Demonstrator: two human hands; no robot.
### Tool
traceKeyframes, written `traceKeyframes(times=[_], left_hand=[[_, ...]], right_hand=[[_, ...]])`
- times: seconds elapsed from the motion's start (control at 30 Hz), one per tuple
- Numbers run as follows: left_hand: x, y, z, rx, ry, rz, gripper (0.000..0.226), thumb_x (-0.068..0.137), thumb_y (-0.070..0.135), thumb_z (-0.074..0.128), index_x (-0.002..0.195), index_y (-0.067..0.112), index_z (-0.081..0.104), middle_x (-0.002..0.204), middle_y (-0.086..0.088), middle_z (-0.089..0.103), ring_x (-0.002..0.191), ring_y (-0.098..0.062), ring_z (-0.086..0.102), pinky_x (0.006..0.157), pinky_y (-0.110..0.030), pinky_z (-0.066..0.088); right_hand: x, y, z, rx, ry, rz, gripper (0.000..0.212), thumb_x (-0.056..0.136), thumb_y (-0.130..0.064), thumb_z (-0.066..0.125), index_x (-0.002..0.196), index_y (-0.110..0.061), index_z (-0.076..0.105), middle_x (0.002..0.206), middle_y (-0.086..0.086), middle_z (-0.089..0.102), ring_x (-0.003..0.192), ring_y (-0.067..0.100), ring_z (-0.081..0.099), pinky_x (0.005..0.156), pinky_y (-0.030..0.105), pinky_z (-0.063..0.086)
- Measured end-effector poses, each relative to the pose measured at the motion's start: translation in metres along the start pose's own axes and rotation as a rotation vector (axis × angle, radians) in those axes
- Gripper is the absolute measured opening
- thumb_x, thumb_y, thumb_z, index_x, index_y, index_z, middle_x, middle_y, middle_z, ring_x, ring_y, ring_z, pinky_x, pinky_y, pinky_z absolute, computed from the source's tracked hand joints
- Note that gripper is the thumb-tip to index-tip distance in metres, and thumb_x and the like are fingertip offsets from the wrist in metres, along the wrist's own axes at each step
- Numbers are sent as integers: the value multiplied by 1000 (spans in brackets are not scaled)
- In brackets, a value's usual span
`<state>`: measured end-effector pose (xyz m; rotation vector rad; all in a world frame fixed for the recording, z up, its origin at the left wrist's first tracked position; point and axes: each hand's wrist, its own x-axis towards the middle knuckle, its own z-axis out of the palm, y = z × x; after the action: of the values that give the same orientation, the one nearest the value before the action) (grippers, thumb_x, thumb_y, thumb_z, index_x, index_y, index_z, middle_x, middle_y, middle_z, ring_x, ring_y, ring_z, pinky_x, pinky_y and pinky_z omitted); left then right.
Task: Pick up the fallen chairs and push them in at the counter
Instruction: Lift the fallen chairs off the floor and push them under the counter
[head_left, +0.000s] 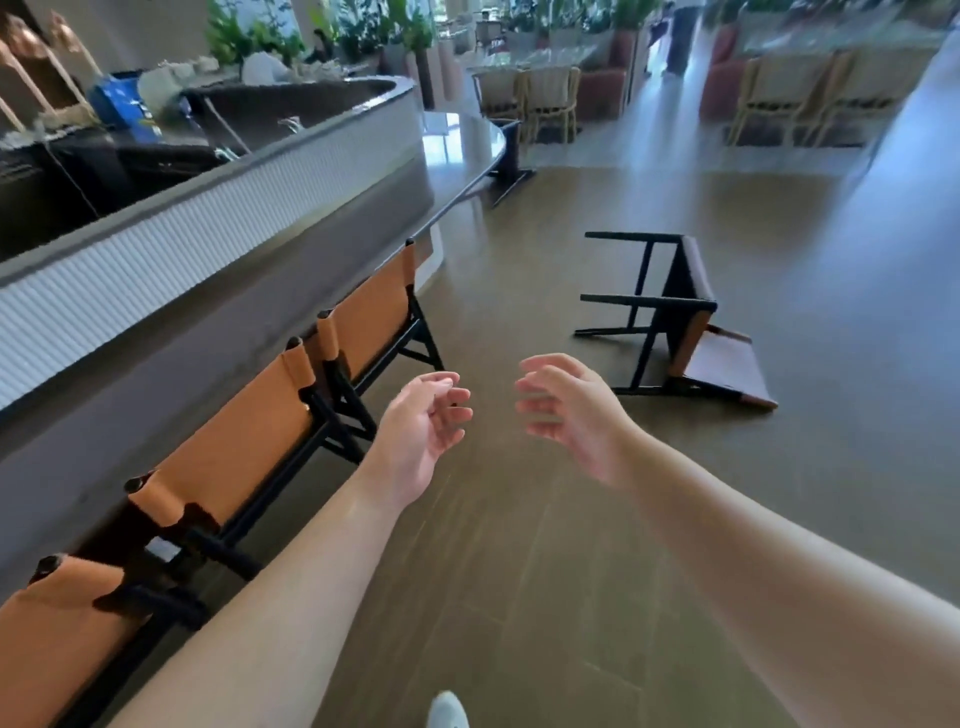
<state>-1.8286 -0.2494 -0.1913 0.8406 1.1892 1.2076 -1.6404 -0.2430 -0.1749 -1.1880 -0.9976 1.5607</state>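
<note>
A chair (680, 317) with a black frame and brown leather lies tipped over on the floor, ahead and to the right, legs pointing left. Three upright chairs with tan leather backs (363, 317) stand pushed in along the counter (218, 291) on the left. Both my arms reach forward over the floor. My left hand (423, 426) and my right hand (569, 410) hang in the air with loosely curled fingers, palms facing each other, holding nothing. The fallen chair is beyond my right hand, apart from it.
Another dark chair (511, 161) stands at the counter's far rounded end. Wicker chairs and tables (540, 98) fill the back of the room. Open wood floor (519, 545) stretches between me and the fallen chair. My shoe (447, 712) shows at the bottom edge.
</note>
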Motion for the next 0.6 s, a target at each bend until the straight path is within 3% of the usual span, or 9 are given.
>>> traceKeyframes(times=[0.3,0.47,0.6], left_hand=[[89,-19,134,-58,-239,-98,15,96,18,47,102,17,60,90,-3,68,75,-16,63,69,-31,44],[166,-30,193,-78,-320,-122,19,88,23,54,104,16,61,92,-3,69,76,-17,64,68,-31,45],[234,-28,247,-70,-372,-161,16,96,18,48,104,16,61,90,-3,69,76,-17,64,68,-31,45]], right_hand=[[43,-20,-122,94,245,-4,20,90,-8,56,107,-14,63,94,7,63,78,21,59,67,32,46],[109,-37,-174,104,329,4,17,88,-8,58,102,-16,65,93,7,64,77,23,59,66,33,47],[167,-60,-219,94,404,23,15,88,-10,59,99,-19,67,97,7,67,73,18,64,65,33,51]])
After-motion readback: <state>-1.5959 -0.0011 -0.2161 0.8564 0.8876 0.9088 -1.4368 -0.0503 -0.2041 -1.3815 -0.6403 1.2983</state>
